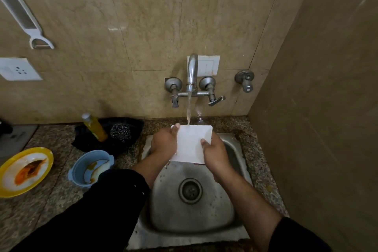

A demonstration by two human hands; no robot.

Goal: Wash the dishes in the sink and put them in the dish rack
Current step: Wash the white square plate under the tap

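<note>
A square white plate [191, 143] is held upright-ish over the back of the sink [194, 218], tilted with its top edge toward the wall. The left hand [163, 142] has its grip closed on the plate's left edge, thumb hooked over the top corner. The right hand [214, 154] grips the lower right edge, thumb pressed on the plate's face. Both forearms reach in over the sink, with dark sleeves pushed back.

Water [188, 111] runs from the tap [192, 71] on the wall behind the sink and lands on the plate's top edge. The basin below is wet, with its round drain [190, 190] near the middle.

On the speckled counter [53, 196] left of the sink sits a blue bowl [81, 170] with food smears and a pale piece lying inside. Farther left of the sink is a yellow-rimmed plate [44, 156] streaked with orange sauce. Behind the bowl, at the sink's back left corner, a black cloth [122, 146] carries a steel scrubber [120, 132] and a bottle of yellow liquid [95, 128], which leans to the left.

On the wall well up and left of the sink hang a white slicer-peeler [22, 14] and, under it, a white socket [18, 69]. A switch plate [207, 65] sits behind the tap, and a single valve [245, 80] is on the wall to the right of it.
</note>
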